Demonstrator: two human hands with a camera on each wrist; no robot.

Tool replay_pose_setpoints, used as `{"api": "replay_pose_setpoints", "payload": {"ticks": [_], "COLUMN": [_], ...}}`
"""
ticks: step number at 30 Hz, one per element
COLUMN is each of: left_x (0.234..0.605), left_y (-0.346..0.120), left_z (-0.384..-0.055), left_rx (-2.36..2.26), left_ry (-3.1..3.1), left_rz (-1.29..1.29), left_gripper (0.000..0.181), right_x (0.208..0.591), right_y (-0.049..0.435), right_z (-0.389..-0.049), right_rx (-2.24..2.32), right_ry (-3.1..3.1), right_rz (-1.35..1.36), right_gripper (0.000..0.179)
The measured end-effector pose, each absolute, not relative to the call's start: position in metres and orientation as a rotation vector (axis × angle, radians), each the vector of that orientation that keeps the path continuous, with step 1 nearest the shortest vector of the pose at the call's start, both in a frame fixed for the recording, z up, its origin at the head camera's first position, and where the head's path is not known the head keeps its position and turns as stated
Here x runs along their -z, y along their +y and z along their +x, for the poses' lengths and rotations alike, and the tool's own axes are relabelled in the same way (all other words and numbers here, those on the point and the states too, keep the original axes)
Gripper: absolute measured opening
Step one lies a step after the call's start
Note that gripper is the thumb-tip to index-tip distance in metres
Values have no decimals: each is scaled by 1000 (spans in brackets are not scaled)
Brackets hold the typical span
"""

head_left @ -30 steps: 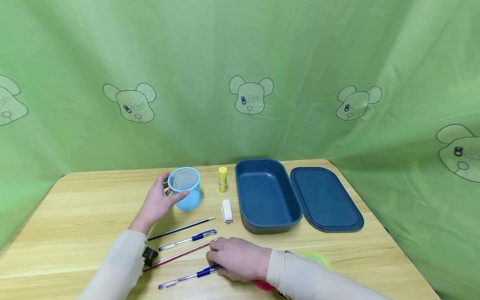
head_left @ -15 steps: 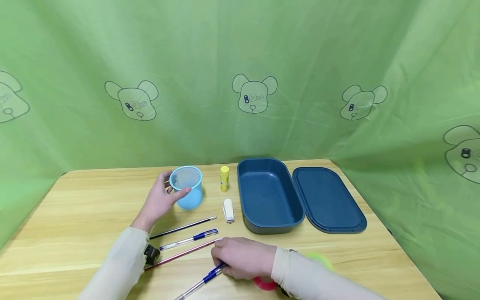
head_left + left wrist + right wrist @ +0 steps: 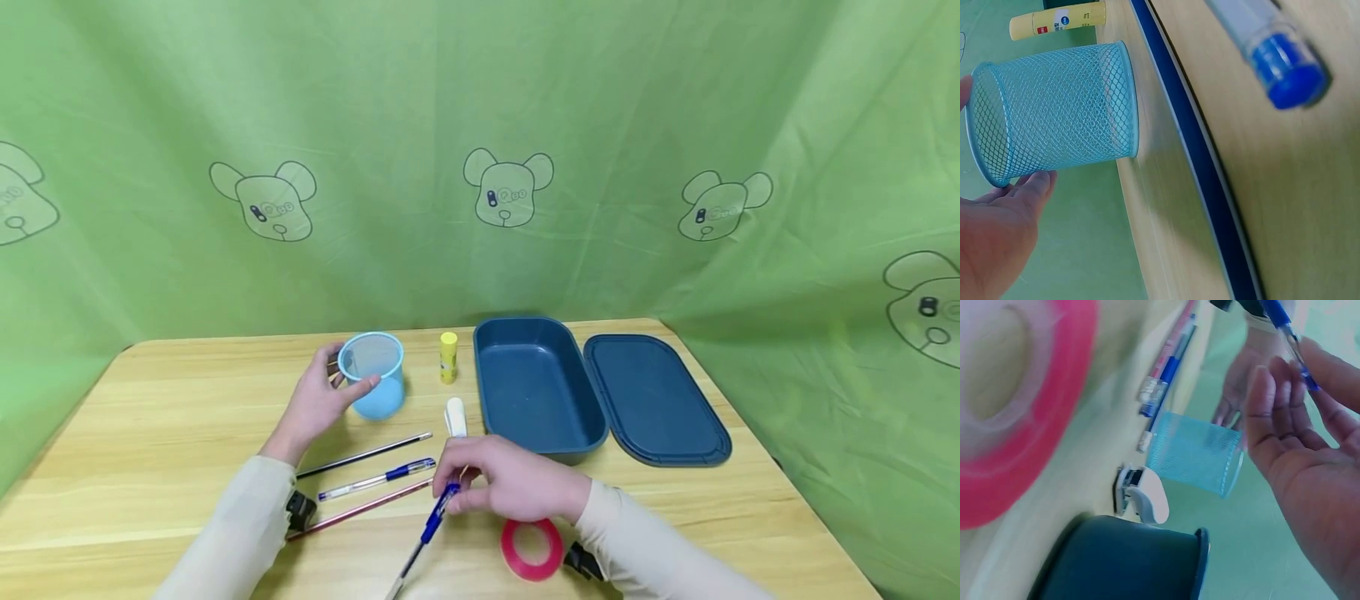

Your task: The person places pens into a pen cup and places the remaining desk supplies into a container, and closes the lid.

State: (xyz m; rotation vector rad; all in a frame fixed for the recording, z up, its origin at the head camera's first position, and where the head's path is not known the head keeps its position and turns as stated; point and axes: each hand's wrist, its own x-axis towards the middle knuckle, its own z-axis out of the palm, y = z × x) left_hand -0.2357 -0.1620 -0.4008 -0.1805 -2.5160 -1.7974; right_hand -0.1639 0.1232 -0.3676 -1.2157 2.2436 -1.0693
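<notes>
My left hand grips a light blue mesh pen cup near its rim; the cup stands upright on the table. In the left wrist view, fingertips touch the mesh cup close to the rim. My right hand pinches a blue-gripped clear pen near one end, with the other end slanting down toward the front. Between the hands lie a dark pencil, a second blue-gripped pen and a red pencil.
A yellow glue stick stands right of the cup, with a small white stapler before it. Farther right are a dark blue box and its lid. A pink tape roll lies below my right wrist.
My right hand has lifted the pen and tilted it from nearly flat to steep, moving slightly right and away from the front. The pink tape roll is now uncovered. My left hand stays on the cup.
</notes>
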Motion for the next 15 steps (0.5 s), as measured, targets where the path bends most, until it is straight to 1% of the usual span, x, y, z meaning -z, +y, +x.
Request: {"api": "replay_pose_setpoints", "payload": {"ticks": [4, 11, 15], "left_x": [401, 401, 401], "left_y": [-162, -161, -162], "left_z": [-236, -235, -235], "left_rx": [1784, 1768, 1763], "left_ry": [-2527, -2541, -2542], "left_rz": [-180, -179, -174], "left_gripper": [88, 87, 88], "right_x": [362, 355, 346], "right_y": [124, 125, 126], "right_z": [-166, -172, -177], "right_rx": [1341, 1779, 1919], "right_ry": [2159, 1988, 1977], "right_rz": [-1130, -968, -869], "right_gripper": [14, 26, 26]}}
